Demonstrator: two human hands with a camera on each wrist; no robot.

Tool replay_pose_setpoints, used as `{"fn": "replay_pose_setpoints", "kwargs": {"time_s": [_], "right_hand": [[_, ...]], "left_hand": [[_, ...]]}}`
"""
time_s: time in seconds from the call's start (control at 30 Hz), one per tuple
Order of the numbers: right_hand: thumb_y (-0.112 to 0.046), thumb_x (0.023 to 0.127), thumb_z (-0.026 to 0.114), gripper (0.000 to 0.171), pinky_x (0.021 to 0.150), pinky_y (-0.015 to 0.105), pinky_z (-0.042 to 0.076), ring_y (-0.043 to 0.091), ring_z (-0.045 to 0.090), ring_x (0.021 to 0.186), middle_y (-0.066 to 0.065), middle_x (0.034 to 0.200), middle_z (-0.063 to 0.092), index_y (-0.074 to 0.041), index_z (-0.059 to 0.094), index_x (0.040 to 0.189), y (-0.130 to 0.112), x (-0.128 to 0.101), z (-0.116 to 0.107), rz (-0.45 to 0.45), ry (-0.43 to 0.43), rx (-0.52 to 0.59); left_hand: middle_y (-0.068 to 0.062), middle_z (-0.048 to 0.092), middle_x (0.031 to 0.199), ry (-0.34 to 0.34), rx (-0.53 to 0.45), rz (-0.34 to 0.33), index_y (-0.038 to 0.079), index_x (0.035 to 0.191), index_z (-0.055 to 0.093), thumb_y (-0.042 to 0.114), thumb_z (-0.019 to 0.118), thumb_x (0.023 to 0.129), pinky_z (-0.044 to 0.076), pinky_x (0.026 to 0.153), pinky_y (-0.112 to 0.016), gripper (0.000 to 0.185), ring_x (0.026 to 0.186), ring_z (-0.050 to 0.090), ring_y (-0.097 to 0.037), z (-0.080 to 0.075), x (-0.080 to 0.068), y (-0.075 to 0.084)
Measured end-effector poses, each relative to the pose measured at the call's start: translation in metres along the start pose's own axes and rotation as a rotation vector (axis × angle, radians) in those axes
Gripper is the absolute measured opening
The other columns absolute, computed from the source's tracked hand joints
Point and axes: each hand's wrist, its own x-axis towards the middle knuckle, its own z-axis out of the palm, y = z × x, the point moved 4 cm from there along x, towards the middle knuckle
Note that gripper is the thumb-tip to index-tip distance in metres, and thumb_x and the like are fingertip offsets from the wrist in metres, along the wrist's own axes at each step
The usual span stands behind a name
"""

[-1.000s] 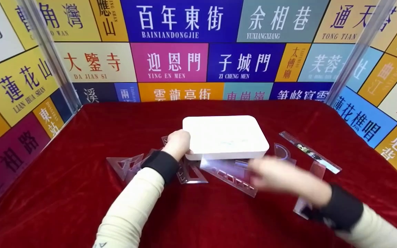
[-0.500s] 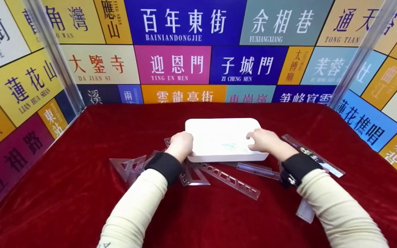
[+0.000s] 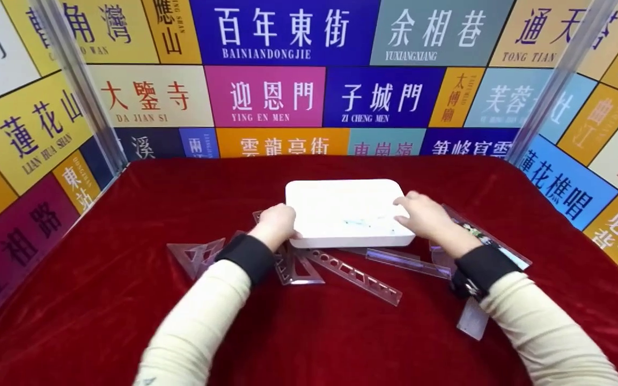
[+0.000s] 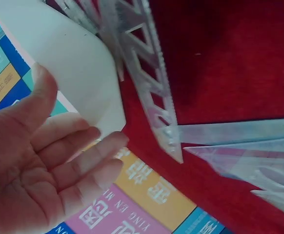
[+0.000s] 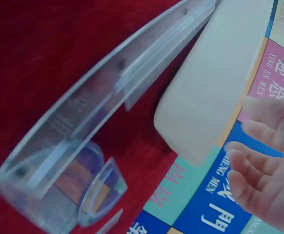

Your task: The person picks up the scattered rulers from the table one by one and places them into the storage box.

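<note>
Head view first: the white box (image 3: pixel 336 209) sits toward the back of the red cloth (image 3: pixel 341 338), with a hand at either end. From where I stand, the step in hand looks like steadying or positioning the box. Any lift or shift from here would, I judge, call for the right hand to close on its end while the left bears evenly. It would also call for care with the stencil ruler (image 3: pixel 353 272) and the clear strip (image 3: pixel 408 262), which reach close up to the near wall, perhaps under it.

The left hand (image 3: pixel 275 225) is at the box's left end, its thumb against the wall and its other fingers loosely bent by the corner; I can't tell whether it truly pinches the rim. The right hand (image 3: pixel 427 217) is at the right end, thumb and forefinger apart over the edge; the right wrist view shows relaxed fingers with nothing grasped between them.

That puts the box between the two hands, level as far as I can see. Its top is too bright for me to say whether it is lidded. A set square (image 3: pixel 309 280) lies just beside the left wrist, and a ruler with a printed picture (image 3: pixel 502 249) lies partly hidden behind the right arm.
</note>
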Motion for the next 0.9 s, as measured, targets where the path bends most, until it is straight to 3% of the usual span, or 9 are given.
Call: {"fn": "replay_pose_setpoints", "kwargs": {"time_s": [0.13, 0.27, 0.37, 0.47, 0.57, 0.8, 0.9], "right_hand": [[-0.017, 0.075, 0.056, 0.027, 0.066, 0.040, 0.041, 0.026, 0.051, 0.078, 0.013, 0.085, 0.053, -0.003, 0.055, 0.098, 0.000, -0.020, -0.018, -0.050, 0.183, 0.053], [-0.015, 0.075, 0.057, 0.022, 0.062, 0.037, 0.041, 0.021, 0.049, 0.072, 0.008, 0.080, 0.053, -0.007, 0.056, 0.096, -0.001, -0.050, -0.030, -0.078, 0.280, 0.084], [-0.015, 0.075, 0.058, 0.022, 0.062, 0.037, 0.041, 0.020, 0.049, 0.072, 0.007, 0.081, 0.053, -0.008, 0.056, 0.096, 0.001, -0.070, -0.034, -0.076, 0.285, 0.084], [-0.016, 0.075, 0.058, 0.023, 0.062, 0.038, 0.042, 0.020, 0.049, 0.072, 0.006, 0.081, 0.053, -0.008, 0.056, 0.096, 0.006, -0.081, -0.034, -0.065, 0.277, 0.059], [-0.016, 0.075, 0.059, 0.022, 0.061, 0.038, 0.042, 0.020, 0.048, 0.070, 0.006, 0.079, 0.052, -0.008, 0.056, 0.095, 0.012, -0.086, -0.034, -0.055, 0.282, 0.031], [-0.016, 0.074, 0.059, 0.021, 0.058, 0.037, 0.042, 0.019, 0.047, 0.066, 0.005, 0.076, 0.051, -0.008, 0.056, 0.093, 0.016, -0.088, -0.031, -0.064, 0.300, 0.025], [-0.016, 0.074, 0.059, 0.020, 0.057, 0.035, 0.042, 0.018, 0.046, 0.065, 0.004, 0.075, 0.050, -0.009, 0.056, 0.092, 0.014, -0.088, -0.031, -0.078, 0.307, 0.028]], "left_hand": [[-0.013, 0.056, 0.100, 0.046, -0.082, 0.023, 0.004, 0.093, 0.058, 0.042, 0.060, 0.069, 0.043, 0.069, -0.041, 0.044, 0.088, 0.053, -0.028, 0.003, -0.012, -0.019], [-0.018, 0.049, 0.105, 0.076, -0.075, -0.051, 0.003, 0.097, 0.056, 0.044, 0.059, 0.069, 0.043, 0.067, -0.045, 0.050, 0.091, 0.049, -0.033, 0.005, -0.036, -0.055], [-0.021, 0.049, 0.103, -0.013, -0.050, -0.130, -0.001, 0.097, 0.055, 0.040, 0.062, 0.065, 0.042, 0.070, -0.045, 0.053, 0.093, 0.047, -0.035, 0.010, -0.056, -0.085], [-0.024, 0.048, 0.103, -0.137, -0.013, -0.155, -0.004, 0.104, 0.051, 0.039, 0.064, 0.063, 0.039, 0.074, -0.045, 0.061, 0.095, 0.045, -0.036, 0.019, -0.071, -0.102], [-0.025, 0.048, 0.098, -0.193, 0.018, -0.144, -0.006, 0.103, 0.051, 0.042, 0.062, 0.064, 0.040, 0.073, -0.044, 0.062, 0.089, 0.047, -0.036, 0.027, -0.078, -0.107], [-0.012, 0.055, 0.075, -0.082, -0.080, -0.113, 0.002, 0.078, 0.053, 0.033, 0.069, 0.061, 0.042, 0.062, -0.038, 0.039, 0.068, 0.052, -0.024, 0.031, -0.078, -0.108], [-0.009, 0.054, 0.070, -0.098, -0.129, -0.107, 0.002, 0.074, 0.054, 0.029, 0.069, 0.061, 0.042, 0.057, -0.035, 0.034, 0.062, 0.050, -0.021, 0.031, -0.078, -0.109]]}}
